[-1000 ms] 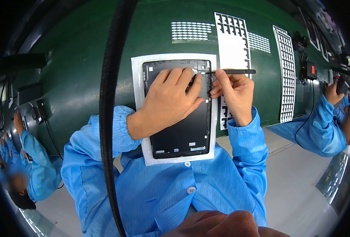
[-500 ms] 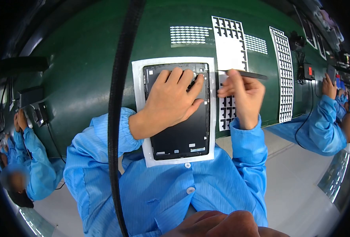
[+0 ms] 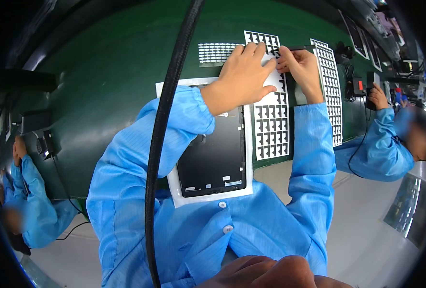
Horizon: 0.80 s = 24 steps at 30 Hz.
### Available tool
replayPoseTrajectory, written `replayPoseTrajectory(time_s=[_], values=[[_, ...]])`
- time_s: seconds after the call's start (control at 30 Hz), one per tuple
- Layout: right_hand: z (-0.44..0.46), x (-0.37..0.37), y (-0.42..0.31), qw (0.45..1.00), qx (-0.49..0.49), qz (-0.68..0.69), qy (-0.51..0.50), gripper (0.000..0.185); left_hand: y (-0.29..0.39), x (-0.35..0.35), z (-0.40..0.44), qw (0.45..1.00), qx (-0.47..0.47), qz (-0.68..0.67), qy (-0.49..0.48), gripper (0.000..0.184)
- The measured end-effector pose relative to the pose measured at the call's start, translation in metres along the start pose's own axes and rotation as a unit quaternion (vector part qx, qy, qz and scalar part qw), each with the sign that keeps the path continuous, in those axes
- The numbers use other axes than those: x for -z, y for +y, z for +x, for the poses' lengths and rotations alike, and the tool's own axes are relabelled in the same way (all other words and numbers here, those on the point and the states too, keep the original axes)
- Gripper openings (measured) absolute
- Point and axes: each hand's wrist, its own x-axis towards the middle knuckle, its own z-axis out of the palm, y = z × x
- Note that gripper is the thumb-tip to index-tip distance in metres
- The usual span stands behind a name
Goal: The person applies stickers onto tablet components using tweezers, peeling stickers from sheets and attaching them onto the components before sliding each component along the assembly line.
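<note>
My left hand (image 3: 244,74) rests with its fingers apart over the upper part of a white sheet with black stickers (image 3: 272,126). In my right hand (image 3: 300,67) is a thin black tool (image 3: 301,48), pinched near the sheet's right edge, its tip beside the upper stickers. The black tablet casing (image 3: 212,158) lies on a white pad (image 3: 175,190) in front of me, its upper part hidden by my left forearm and sleeve. A smaller sheet of white labels (image 3: 216,54) lies just left of my left fingertips.
Another long sticker sheet (image 3: 329,86) lies to the right, near a black box with a red label (image 3: 357,86). A black cable (image 3: 167,103) hangs across the view. Co-workers in blue sit at left (image 3: 44,197) and right (image 3: 383,149), the right one holding a dark device.
My left hand has left the tablet casing and moved up and right onto the sticker sheet. My right hand, with the black tool, has moved up to the sheet's upper part.
</note>
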Motion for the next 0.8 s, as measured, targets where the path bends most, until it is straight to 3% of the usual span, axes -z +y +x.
replayPoseTrajectory(time_s=[0.3,0.57,0.67,0.7,0.8], values=[[0.019,0.006,0.003,0.997,-0.034,-0.048,-0.057,0.037,-0.014,-0.009,0.002,0.998,0.006,-0.027,-0.059,0.061],[0.039,0.019,0.001,0.987,-0.061,-0.096,-0.117,0.035,-0.012,-0.014,0.001,0.999,0.007,-0.011,-0.037,0.062],[0.042,0.023,-0.004,0.986,-0.08,-0.001,-0.143,0.031,-0.012,-0.011,0.003,0.999,0.008,-0.014,-0.036,0.062],[0.039,0.024,-0.007,0.98,-0.091,0.112,-0.135,0.027,-0.012,-0.009,0.003,0.999,0.009,-0.015,-0.037,0.062],[0.012,0.024,-0.04,0.962,-0.049,0.238,-0.122,0.026,-0.012,-0.011,0.001,0.999,0.006,-0.026,-0.038,0.061]])
